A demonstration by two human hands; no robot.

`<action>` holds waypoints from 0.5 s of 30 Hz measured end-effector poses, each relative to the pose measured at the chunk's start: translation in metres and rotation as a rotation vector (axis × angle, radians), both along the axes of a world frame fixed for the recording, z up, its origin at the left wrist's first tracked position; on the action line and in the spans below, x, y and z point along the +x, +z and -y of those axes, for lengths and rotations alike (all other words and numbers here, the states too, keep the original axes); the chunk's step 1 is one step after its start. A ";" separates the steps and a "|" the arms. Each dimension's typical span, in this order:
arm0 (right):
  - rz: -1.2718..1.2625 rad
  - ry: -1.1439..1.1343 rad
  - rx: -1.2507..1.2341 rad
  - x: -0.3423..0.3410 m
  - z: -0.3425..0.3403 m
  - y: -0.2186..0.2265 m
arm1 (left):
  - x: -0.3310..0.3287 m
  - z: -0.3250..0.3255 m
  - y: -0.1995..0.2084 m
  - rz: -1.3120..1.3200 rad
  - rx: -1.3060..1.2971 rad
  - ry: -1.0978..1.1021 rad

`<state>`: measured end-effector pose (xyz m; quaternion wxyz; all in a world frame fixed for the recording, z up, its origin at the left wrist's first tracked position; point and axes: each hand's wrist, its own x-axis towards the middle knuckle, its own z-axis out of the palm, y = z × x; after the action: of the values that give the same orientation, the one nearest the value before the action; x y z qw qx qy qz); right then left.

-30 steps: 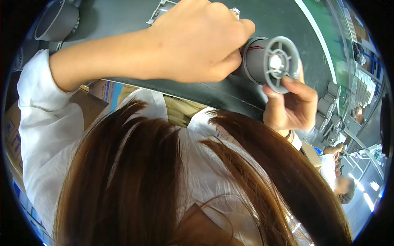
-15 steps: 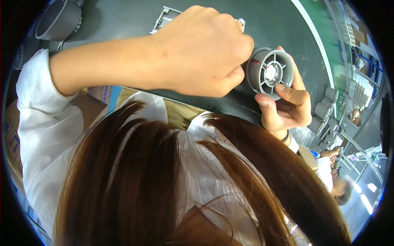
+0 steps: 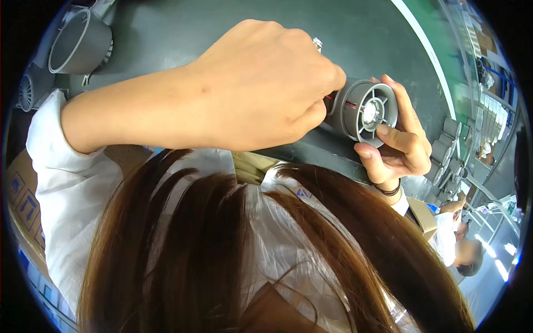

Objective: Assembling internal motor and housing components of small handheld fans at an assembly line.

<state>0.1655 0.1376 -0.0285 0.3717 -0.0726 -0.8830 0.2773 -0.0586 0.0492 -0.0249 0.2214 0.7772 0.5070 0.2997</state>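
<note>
My right hand (image 3: 404,136) grips a grey cylindrical fan housing (image 3: 351,111), with the thumb and fingers at its open rim. Spokes and a shiny round hub show inside that rim, and a thin red wire runs along the side. Just left of it, my left hand (image 3: 277,89) is closed with its back turned up. The far end of the housing disappears behind these left knuckles. What the left fingers grasp is hidden.
On the dark green table (image 3: 189,28), a large grey cylindrical housing (image 3: 83,41) lies at the far left. Several grey cylindrical parts (image 3: 444,141) stand at the right. A cardboard box (image 3: 422,219) is at lower right, and a co-worker (image 3: 452,238) sits beyond.
Both hands and the housing have shifted a little nearer to me in view. More of the housing's side shows beside my left hand. A pale frame behind that hand is now hidden.
</note>
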 end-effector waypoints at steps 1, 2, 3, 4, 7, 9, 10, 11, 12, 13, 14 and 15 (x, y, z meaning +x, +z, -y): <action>-0.009 0.011 -0.007 -0.001 -0.001 0.000 | 0.000 0.001 0.001 0.003 -0.003 0.003; -0.005 0.014 -0.011 -0.001 -0.001 0.000 | -0.001 0.002 0.002 -0.026 -0.012 0.013; -0.003 0.013 -0.007 -0.002 0.000 0.001 | -0.001 0.003 0.003 -0.056 -0.021 0.024; -0.001 0.013 -0.002 -0.003 0.001 0.001 | -0.002 0.004 0.003 -0.053 -0.021 0.030; 0.028 0.023 -0.004 -0.002 0.001 0.004 | -0.003 0.005 0.003 -0.074 0.020 0.005; 0.020 0.026 -0.002 0.002 -0.002 0.000 | -0.001 0.002 0.004 -0.093 0.003 -0.022; 0.012 0.038 0.005 0.002 -0.002 0.000 | -0.001 0.004 0.003 -0.091 0.003 -0.021; 0.014 0.037 0.005 0.001 -0.001 0.000 | -0.001 0.005 0.002 -0.083 0.019 -0.022; 0.004 0.049 0.005 0.000 -0.001 -0.001 | -0.001 0.006 0.001 -0.074 0.035 -0.024; -0.008 0.063 0.004 -0.001 -0.001 -0.001 | -0.002 0.007 0.001 -0.076 0.034 -0.025; -0.009 0.060 0.003 -0.001 0.000 -0.001 | -0.004 0.007 0.001 -0.072 0.010 -0.050; -0.007 0.055 0.019 -0.001 0.001 -0.002 | -0.005 0.007 0.002 -0.070 -0.014 -0.076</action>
<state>0.1646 0.1367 -0.0301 0.3676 -0.0439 -0.8861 0.2790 -0.0638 0.0425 -0.0234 0.2202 0.8042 0.4867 0.2604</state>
